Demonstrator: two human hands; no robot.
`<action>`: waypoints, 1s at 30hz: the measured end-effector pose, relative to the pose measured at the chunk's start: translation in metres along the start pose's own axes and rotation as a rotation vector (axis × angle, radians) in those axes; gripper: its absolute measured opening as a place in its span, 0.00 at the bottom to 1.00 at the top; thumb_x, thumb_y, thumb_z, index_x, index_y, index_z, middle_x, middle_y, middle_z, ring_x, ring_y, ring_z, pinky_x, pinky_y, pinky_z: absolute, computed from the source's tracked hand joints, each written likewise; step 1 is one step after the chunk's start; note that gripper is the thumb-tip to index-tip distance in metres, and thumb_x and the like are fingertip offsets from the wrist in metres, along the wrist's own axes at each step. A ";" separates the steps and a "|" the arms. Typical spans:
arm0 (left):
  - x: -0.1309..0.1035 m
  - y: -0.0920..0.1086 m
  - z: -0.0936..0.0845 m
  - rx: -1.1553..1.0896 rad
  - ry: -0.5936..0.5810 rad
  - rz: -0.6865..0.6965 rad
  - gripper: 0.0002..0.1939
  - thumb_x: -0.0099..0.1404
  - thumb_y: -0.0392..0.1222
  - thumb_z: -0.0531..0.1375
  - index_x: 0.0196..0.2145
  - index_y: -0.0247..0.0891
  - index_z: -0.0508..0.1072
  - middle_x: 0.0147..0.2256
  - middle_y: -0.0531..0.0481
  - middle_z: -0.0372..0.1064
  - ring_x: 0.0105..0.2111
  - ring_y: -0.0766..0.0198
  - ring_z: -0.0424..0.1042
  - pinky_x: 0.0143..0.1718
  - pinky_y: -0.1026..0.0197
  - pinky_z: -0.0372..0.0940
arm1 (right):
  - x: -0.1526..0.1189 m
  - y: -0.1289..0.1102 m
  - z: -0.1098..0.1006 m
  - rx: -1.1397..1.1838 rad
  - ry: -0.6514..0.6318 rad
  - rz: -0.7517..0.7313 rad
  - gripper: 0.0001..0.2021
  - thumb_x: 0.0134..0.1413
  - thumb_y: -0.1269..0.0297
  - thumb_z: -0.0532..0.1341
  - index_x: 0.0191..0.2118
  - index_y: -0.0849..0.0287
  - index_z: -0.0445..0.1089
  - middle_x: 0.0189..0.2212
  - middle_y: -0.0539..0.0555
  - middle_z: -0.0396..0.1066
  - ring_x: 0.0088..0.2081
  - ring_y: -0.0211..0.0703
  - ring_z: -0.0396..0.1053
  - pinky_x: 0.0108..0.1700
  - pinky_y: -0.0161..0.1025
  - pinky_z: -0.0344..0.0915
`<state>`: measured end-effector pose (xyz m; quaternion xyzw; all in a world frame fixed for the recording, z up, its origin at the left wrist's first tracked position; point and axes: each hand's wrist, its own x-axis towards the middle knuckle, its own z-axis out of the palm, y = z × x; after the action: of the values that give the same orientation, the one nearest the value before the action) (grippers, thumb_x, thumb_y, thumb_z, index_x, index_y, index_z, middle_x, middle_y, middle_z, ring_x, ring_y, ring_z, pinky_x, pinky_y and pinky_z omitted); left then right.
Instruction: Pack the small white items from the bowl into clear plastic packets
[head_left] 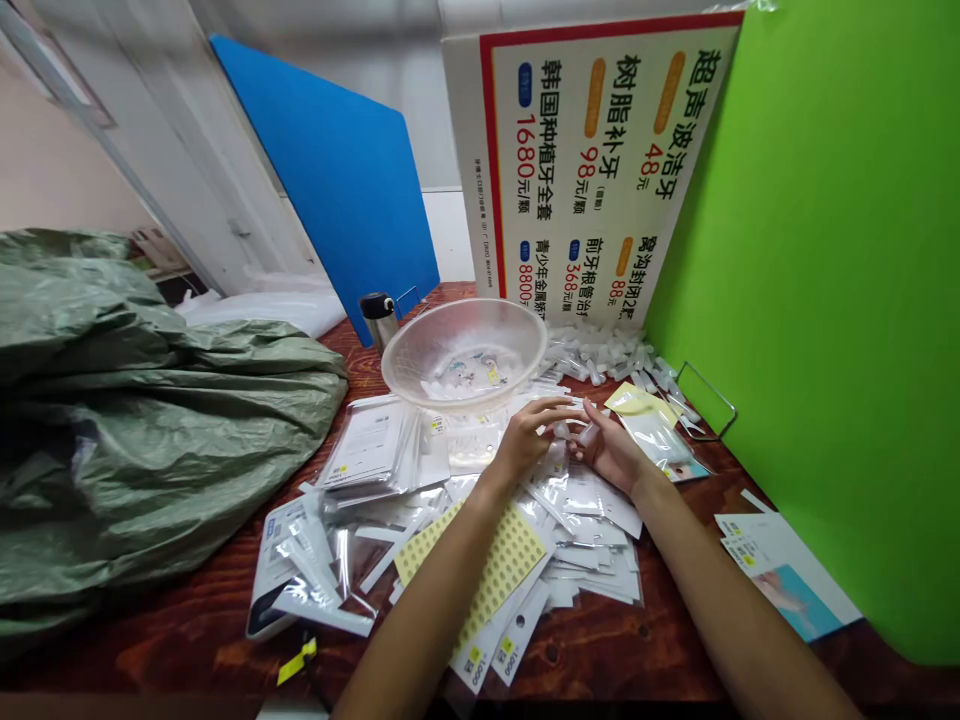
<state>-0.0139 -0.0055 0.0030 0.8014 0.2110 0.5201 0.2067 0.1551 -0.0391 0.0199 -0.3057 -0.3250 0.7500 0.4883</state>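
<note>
My left hand (531, 428) and my right hand (616, 450) are close together over a pile of printed cards in clear sleeves (592, 500). My right hand's fingers are closed around a small translucent plastic tube (588, 435). A small whitish translucent piece (561, 430) sits at my left fingertips, which are pinched; its exact kind is unclear. Below my left wrist lies a yellow sheet of small round stickers (506, 560). Many similar translucent tubes (600, 350) are heaped behind my hands.
A clear plastic basin (397, 365) with small pieces inside stands beyond my left hand, beside a steel bottle (379, 322). Sleeved card stacks (367, 440) lie left. Green (810, 300) and blue boards (337, 170) and a printed sign (495, 150) stand around. Green tarp-like sheeting (150, 430) bulges left.
</note>
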 end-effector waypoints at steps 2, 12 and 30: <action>0.000 0.002 0.000 0.059 -0.015 0.024 0.23 0.64 0.25 0.59 0.51 0.46 0.78 0.51 0.45 0.74 0.52 0.57 0.73 0.55 0.51 0.70 | 0.000 0.000 0.001 0.028 0.006 -0.002 0.14 0.65 0.51 0.60 0.39 0.57 0.72 0.26 0.51 0.73 0.23 0.36 0.67 0.24 0.32 0.64; -0.005 -0.004 0.009 0.386 -0.127 0.241 0.26 0.66 0.27 0.58 0.60 0.42 0.70 0.53 0.43 0.75 0.54 0.53 0.73 0.55 0.45 0.70 | -0.004 0.000 0.005 -0.001 -0.062 0.132 0.31 0.69 0.40 0.42 0.38 0.59 0.71 0.23 0.54 0.74 0.21 0.42 0.70 0.22 0.37 0.66; -0.006 0.014 0.005 0.171 -0.034 -0.280 0.10 0.69 0.36 0.55 0.45 0.44 0.74 0.34 0.49 0.77 0.31 0.58 0.76 0.34 0.58 0.71 | -0.007 0.010 0.014 -0.070 -0.212 0.178 0.38 0.66 0.34 0.37 0.43 0.62 0.72 0.32 0.60 0.76 0.30 0.46 0.74 0.35 0.43 0.74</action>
<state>-0.0097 -0.0210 0.0039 0.7876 0.3605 0.4527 0.2118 0.1414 -0.0519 0.0210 -0.2694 -0.3723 0.8067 0.3716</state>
